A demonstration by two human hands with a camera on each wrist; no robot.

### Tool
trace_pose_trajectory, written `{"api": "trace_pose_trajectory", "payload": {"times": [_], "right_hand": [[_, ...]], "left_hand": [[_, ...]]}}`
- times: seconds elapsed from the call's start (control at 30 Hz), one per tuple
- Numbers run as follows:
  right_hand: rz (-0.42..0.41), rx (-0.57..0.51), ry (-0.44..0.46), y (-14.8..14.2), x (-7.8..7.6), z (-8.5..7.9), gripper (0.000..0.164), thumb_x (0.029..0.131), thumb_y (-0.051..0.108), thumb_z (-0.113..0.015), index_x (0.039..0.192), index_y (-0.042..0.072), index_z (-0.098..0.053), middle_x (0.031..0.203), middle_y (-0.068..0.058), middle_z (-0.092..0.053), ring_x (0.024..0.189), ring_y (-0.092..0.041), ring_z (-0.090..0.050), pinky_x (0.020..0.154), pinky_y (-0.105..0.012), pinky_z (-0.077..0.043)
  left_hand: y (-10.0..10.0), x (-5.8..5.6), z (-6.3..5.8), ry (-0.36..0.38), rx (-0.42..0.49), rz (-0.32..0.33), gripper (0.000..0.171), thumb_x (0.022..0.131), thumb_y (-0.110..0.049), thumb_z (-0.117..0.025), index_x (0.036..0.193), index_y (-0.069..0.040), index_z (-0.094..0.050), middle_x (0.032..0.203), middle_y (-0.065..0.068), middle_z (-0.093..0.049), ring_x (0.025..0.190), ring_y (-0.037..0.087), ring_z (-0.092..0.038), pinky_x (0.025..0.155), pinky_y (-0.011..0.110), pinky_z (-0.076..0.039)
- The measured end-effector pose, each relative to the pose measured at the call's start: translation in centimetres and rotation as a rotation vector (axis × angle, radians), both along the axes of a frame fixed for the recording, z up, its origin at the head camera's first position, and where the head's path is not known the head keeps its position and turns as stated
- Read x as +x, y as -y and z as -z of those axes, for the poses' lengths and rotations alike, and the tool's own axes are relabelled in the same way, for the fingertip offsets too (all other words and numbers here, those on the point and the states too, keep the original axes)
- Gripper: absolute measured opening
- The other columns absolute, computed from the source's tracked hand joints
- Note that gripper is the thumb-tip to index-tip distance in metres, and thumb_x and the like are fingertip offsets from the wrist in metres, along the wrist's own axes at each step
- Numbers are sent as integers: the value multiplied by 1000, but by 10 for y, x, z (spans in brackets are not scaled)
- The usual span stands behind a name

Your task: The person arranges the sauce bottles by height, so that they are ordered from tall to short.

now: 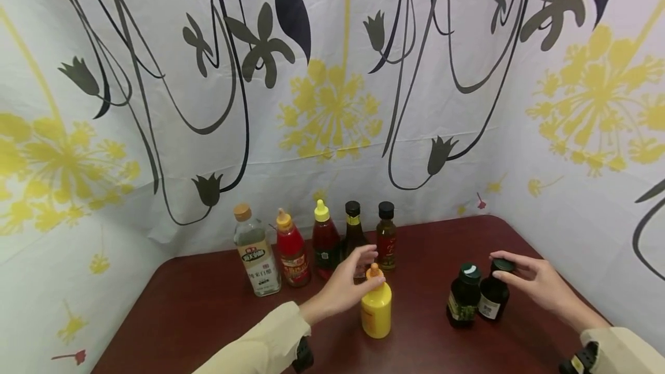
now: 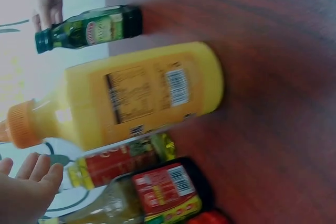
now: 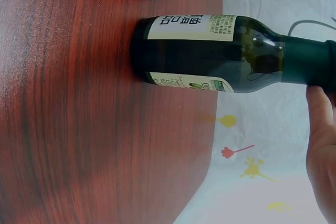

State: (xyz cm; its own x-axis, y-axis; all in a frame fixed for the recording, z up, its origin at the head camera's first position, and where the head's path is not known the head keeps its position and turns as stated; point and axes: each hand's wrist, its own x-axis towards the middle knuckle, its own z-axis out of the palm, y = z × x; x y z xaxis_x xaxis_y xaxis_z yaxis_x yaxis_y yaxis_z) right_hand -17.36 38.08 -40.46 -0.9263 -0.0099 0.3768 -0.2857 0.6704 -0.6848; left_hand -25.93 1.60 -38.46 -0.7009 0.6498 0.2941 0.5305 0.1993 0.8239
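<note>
A yellow squeeze bottle with an orange nozzle cap stands upright near the table's middle. My left hand is at its top, the thumb overlapping the nozzle in the head view. In the left wrist view those fingers are spread loosely beside the cap, with a gap between. Over on the right, my right hand pinches the dark green cap of an olive oil bottle, thumb on the near side. That bottle stands upright, its pale label showing. A second dark green bottle is close on its left.
Along the back of the dark red table stand a clear bottle, a red sauce bottle, a dark red one with a yellow tip, and two black-capped bottles, one with a red label. Patterned cloth hangs behind them.
</note>
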Motion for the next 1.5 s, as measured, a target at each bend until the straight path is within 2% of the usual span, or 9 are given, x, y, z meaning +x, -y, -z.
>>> {"api": "trace_pose_trajectory", "payload": {"times": [0.23,0.43,0.63,0.77,0.9,1.1,1.27,1.4,1.5], "right_hand": [[13,6,22,-2,0,1,38,84,17,-62,119,3,-54,107,27,-49,98,22,-37,71,-7,-40],[12,5,23,-2,-1,1,39,84,17,-62,119,3,-54,108,26,-50,98,22,-37,71,-8,-40],[2,-2,11,-1,-1,1,38,84,15,-61,119,3,-54,108,27,-49,98,21,-37,72,-7,-39],[8,0,16,-1,-2,1,39,84,16,-61,119,3,-54,108,28,-48,98,21,-37,72,-7,-40],[15,7,24,-1,-2,1,39,84,17,-61,120,3,-53,109,28,-47,98,22,-36,71,-8,-40],[11,-13,27,0,-1,2,39,84,16,-61,120,3,-53,109,28,-47,98,21,-37,71,-8,-40],[12,-18,33,1,1,2,40,85,20,-60,121,4,-53,108,29,-46,98,22,-36,72,-7,-40],[17,-2,44,1,1,2,41,85,23,-60,121,5,-52,108,30,-46,99,23,-35,72,-6,-39],[21,1,49,0,0,1,41,85,24,-59,122,6,-53,108,29,-46,99,23,-35,72,-6,-38]], "left_hand": [[1,3,20,53,-4,-11,53,83,-30,-62,129,-18,-39,122,0,-49,110,13,-47,92,32,-39],[-1,3,36,66,-27,-75,50,82,-34,-62,125,-15,-45,119,-3,-53,107,12,-49,88,31,-41],[-5,5,44,37,41,-145,43,82,-32,-63,118,-12,-53,111,-1,-57,100,11,-53,85,30,-43],[-7,6,45,7,76,-177,39,81,-24,-66,114,-7,-55,108,4,-59,97,13,-55,83,33,-44],[-8,5,43,15,81,-202,41,78,-19,-69,113,-2,-56,108,8,-60,98,17,-55,84,36,-44],[-8,5,39,16,61,-219,46,75,-27,-71,114,-6,-58,109,4,-60,99,15,-56,85,31,-44],[-10,8,37,43,80,-232,47,75,-29,-71,113,-6,-59,105,4,-63,96,14,-58,84,33,-44],[-13,10,34,41,113,-249,47,74,-27,-72,114,-4,-59,104,5,-63,94,13,-59,82,30,-45],[-18,11,25,47,165,-262,47,75,-26,-71,115,-4,-58,104,5,-63,93,13,-59,79,27,-46]]}}
